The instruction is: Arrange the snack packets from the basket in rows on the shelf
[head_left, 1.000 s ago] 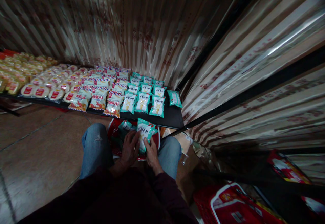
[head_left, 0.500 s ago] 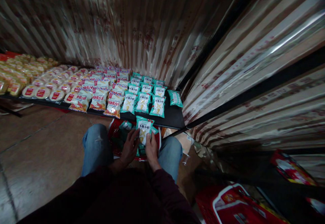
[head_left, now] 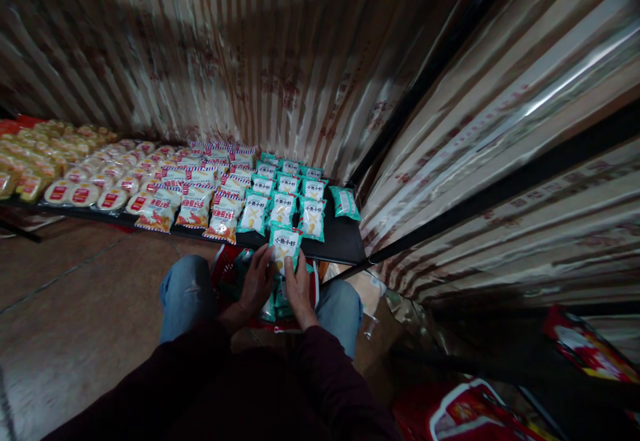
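Observation:
A green and white snack bag (head_left: 285, 244) is held upright between my two hands, just in front of the shelf's front edge. My left hand (head_left: 258, 281) grips its left side, and my right hand (head_left: 299, 288) grips the lower right, thumb on the front. Below my hands, between my knees, a red basket (head_left: 223, 254) holds more green bags (head_left: 283, 301). Rows of matching green snack bags (head_left: 283, 208) lean on the black shelf (head_left: 345, 244) beyond. One more green bag (head_left: 345, 202) lies apart at the shelf's right end.
Left along the shelf stand orange-and-white snack bags (head_left: 195, 202), round wrapped cakes (head_left: 85, 193) and yellow packs (head_left: 31, 182). A black metal bar (head_left: 430, 218) slants up on the right before striped plastic sheeting (head_left: 290, 61). A red bag (head_left: 465, 411) lies at lower right.
The held bag has risen slightly toward the shelf edge. My left hand has closed in on the bag's left side. The view has shifted a little.

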A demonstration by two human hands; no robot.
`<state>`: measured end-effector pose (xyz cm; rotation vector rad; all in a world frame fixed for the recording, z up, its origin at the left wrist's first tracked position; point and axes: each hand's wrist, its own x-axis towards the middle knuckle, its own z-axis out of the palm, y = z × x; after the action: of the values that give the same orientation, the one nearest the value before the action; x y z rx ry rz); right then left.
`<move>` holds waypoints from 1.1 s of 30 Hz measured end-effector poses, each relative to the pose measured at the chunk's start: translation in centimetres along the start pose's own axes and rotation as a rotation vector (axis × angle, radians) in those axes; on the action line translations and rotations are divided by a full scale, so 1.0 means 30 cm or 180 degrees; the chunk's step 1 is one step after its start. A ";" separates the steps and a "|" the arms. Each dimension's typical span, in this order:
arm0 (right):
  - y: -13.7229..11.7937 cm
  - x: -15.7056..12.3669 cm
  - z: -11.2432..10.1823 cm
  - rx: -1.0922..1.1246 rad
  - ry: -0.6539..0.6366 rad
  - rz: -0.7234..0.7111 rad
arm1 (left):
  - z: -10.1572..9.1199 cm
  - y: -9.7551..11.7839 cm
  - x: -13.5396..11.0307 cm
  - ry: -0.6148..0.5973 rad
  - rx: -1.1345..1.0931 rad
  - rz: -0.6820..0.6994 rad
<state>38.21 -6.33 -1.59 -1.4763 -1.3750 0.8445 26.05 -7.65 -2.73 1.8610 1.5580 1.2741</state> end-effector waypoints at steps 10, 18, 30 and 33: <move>0.003 0.182 0.044 -0.0074 0.0187 -0.0474 | 0.049 -0.037 0.178 0.0092 0.0246 0.0094; 0.037 0.208 0.075 -0.0163 0.0281 -0.0460 | 0.062 -0.064 0.208 0.0065 0.0299 0.0004; 0.055 0.233 0.093 -0.0363 0.0284 -0.0436 | 0.060 -0.082 0.226 -0.0060 0.0471 -0.0122; 0.059 0.232 0.096 -0.0405 0.0347 -0.0505 | 0.065 -0.093 0.227 -0.0084 0.0529 -0.0092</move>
<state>37.16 1.10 -3.52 -1.4647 -1.4641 0.5778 25.87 -0.05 -3.24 1.9388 1.7166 1.1332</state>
